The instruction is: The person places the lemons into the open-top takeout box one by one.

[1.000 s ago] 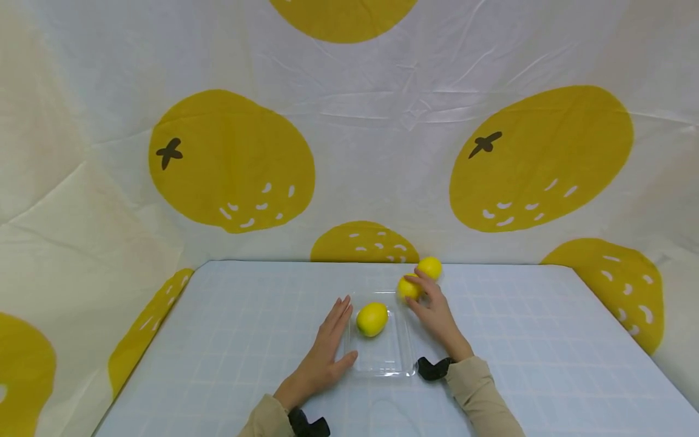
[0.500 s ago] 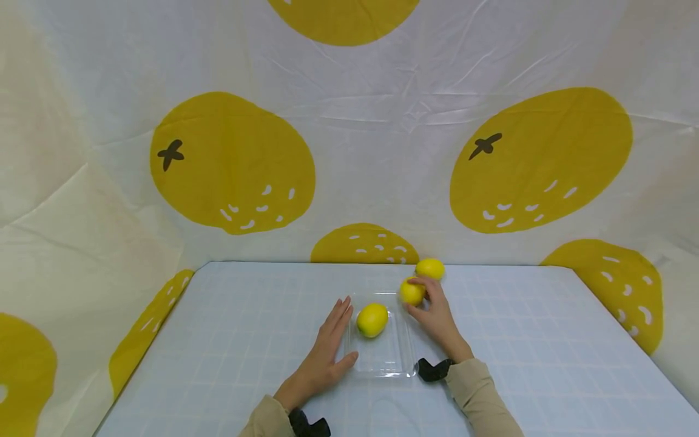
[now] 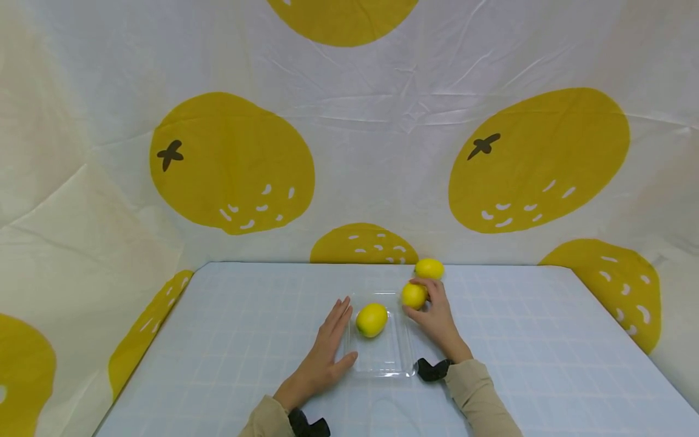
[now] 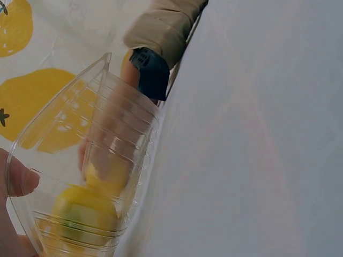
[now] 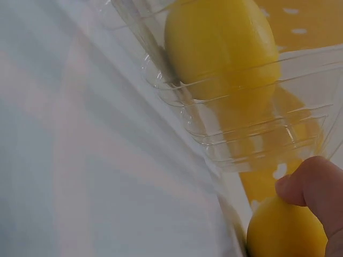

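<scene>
A clear plastic container [image 3: 379, 358] stands on the table with one lemon [image 3: 372, 320] in its far half. My left hand [image 3: 321, 359] lies along the container's left side, fingers straight, with the thumb near its front left corner. Just outside the far right corner, my right hand [image 3: 438, 320] grips a second lemon [image 3: 414, 295] between thumb and fingers. In the right wrist view, my thumb [image 5: 313, 187] presses on that lemon [image 5: 284, 233] beside the clear wall. Behind it a third lemon [image 3: 429, 268] rests at the table's back edge.
A pale checked cloth covers the table [image 3: 246, 328]. Behind and at the sides hangs a white curtain [image 3: 377, 152] printed with large yellow fruit. Each wrist wears a black camera mount, as on the right wrist [image 3: 433, 369].
My right hand has drawn the second lemon slightly toward me and to the right, away from the third lemon. The third lemon has turned a little. My left hand stays put.
</scene>
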The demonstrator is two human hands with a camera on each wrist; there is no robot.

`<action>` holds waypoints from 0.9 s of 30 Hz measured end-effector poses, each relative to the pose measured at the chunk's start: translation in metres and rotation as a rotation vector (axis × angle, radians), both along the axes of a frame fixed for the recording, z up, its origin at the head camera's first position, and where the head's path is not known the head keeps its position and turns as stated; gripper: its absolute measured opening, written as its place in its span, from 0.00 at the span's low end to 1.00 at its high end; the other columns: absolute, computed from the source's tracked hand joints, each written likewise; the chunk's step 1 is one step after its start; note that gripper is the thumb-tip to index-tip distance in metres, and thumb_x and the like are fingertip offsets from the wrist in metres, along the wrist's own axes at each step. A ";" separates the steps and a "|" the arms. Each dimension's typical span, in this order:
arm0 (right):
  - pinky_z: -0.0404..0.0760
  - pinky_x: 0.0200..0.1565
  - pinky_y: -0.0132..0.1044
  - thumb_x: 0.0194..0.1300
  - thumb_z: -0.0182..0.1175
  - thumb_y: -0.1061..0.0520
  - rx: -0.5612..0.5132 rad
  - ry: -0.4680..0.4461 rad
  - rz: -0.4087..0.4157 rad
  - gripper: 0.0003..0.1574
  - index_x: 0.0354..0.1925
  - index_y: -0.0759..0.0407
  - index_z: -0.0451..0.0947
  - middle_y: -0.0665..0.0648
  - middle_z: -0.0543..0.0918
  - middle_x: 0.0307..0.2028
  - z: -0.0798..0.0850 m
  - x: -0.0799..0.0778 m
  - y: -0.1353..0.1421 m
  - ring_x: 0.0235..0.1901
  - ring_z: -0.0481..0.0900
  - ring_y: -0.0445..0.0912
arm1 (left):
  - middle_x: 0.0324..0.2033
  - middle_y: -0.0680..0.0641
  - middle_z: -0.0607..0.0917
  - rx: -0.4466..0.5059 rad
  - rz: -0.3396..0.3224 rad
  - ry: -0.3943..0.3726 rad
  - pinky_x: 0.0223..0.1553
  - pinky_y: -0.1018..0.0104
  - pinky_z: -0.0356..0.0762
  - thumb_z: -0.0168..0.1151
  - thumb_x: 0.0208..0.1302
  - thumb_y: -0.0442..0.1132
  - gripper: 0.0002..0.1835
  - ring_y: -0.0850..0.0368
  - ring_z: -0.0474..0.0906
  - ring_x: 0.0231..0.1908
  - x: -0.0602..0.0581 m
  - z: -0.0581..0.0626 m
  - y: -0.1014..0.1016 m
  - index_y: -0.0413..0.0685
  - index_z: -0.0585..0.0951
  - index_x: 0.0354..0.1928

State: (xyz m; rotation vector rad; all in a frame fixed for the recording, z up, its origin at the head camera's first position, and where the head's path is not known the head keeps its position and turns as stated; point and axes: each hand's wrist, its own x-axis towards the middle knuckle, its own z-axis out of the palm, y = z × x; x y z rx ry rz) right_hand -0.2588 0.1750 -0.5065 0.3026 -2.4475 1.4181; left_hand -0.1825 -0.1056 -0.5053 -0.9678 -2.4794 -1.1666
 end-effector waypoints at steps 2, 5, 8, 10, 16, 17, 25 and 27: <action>0.69 0.55 0.51 0.49 0.72 0.55 -0.001 0.001 -0.008 0.34 0.55 0.46 0.70 0.56 0.63 0.56 0.000 0.002 0.000 0.53 0.66 0.51 | 0.73 0.46 0.45 -0.001 0.002 0.004 0.64 0.38 0.43 0.54 0.58 0.44 0.43 0.45 0.37 0.72 0.000 0.000 0.000 0.51 0.46 0.74; 0.68 0.55 0.50 0.48 0.72 0.56 0.004 0.014 -0.021 0.35 0.55 0.46 0.70 0.56 0.63 0.56 -0.001 0.004 0.000 0.54 0.66 0.50 | 0.73 0.46 0.45 -0.002 0.003 0.004 0.65 0.39 0.43 0.54 0.58 0.45 0.43 0.45 0.37 0.72 0.000 0.000 0.000 0.51 0.46 0.74; 0.67 0.54 0.49 0.48 0.71 0.59 0.013 0.033 -0.026 0.36 0.55 0.49 0.69 0.56 0.66 0.55 -0.001 0.007 0.001 0.53 0.66 0.49 | 0.73 0.46 0.45 -0.004 0.004 0.000 0.65 0.39 0.43 0.53 0.58 0.45 0.43 0.46 0.37 0.72 0.001 0.000 0.000 0.51 0.46 0.74; 0.66 0.55 0.49 0.49 0.70 0.60 0.026 0.039 -0.029 0.35 0.55 0.50 0.69 0.55 0.70 0.54 -0.001 0.010 0.002 0.52 0.68 0.49 | 0.73 0.46 0.45 -0.005 0.006 -0.002 0.65 0.39 0.43 0.53 0.58 0.45 0.43 0.46 0.37 0.72 0.001 0.000 0.000 0.52 0.46 0.74; 0.65 0.58 0.49 0.54 0.68 0.56 0.074 0.015 -0.027 0.33 0.58 0.46 0.69 0.49 0.73 0.55 -0.001 0.019 0.008 0.53 0.69 0.46 | 0.73 0.47 0.45 -0.015 0.010 -0.023 0.66 0.40 0.43 0.54 0.59 0.45 0.43 0.48 0.36 0.72 0.001 0.002 0.001 0.53 0.46 0.74; 0.64 0.59 0.50 0.55 0.67 0.54 0.079 0.018 -0.015 0.33 0.59 0.45 0.68 0.49 0.73 0.57 -0.001 0.021 0.009 0.55 0.69 0.47 | 0.74 0.47 0.44 -0.016 0.011 -0.027 0.66 0.40 0.43 0.54 0.59 0.44 0.43 0.48 0.36 0.72 0.001 0.002 0.001 0.54 0.46 0.74; 0.64 0.62 0.38 0.59 0.64 0.52 0.096 0.024 0.064 0.37 0.65 0.40 0.64 0.50 0.66 0.65 0.002 0.037 0.020 0.64 0.63 0.47 | 0.74 0.48 0.44 -0.023 0.023 -0.031 0.66 0.42 0.42 0.55 0.58 0.44 0.44 0.50 0.36 0.72 0.001 0.000 0.000 0.54 0.46 0.74; 0.67 0.57 0.31 0.59 0.64 0.52 0.100 0.036 0.066 0.38 0.66 0.40 0.64 0.50 0.66 0.66 0.000 0.038 0.021 0.62 0.65 0.46 | 0.74 0.48 0.44 -0.019 0.021 -0.024 0.66 0.42 0.42 0.55 0.58 0.44 0.44 0.49 0.36 0.72 0.001 -0.001 0.000 0.53 0.46 0.74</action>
